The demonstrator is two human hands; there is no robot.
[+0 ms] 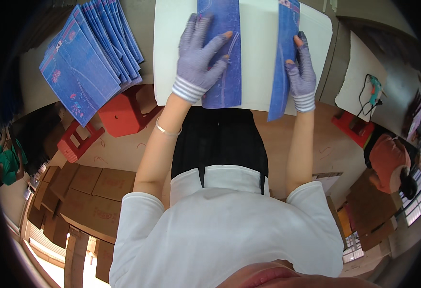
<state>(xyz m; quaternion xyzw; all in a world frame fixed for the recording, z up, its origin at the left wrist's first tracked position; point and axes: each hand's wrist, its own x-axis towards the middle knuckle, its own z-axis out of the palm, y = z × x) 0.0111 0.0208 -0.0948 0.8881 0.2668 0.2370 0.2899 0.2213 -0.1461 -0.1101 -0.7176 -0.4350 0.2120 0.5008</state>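
Gloved in purple with white-striped cuffs, our left hand [198,65] lies palm down with its fingers spread wide, pressing on the left panel [233,62], a long blue printed piece flat on the white board [258,57]. Our right hand [302,77], gloved alike, is half curled at the right edge of the right panel [282,62], its bare thumb tip and one bare fingertip at that edge; we cannot tell how firmly it grips. The right panel looks narrow and leans, its near end reaching past the board's near edge, with a bare stretch of board between the two panels.

A pale bracelet [167,128] rings our left wrist. To the left of the board, a fanned stack [83,65] of blue printed pieces overhangs the near edge of the table [146,29]. Near it, on the left, stand two red stools, one larger [120,113] and one smaller [79,140].

Well to the right, a teal glue gun [375,90] and its dark cable lie on a white surface; nearer, a person in orange [389,161] bends forward. Brown boxes [93,209] are piled on the near left, and a person in green [9,163] shows at the far-left rim.
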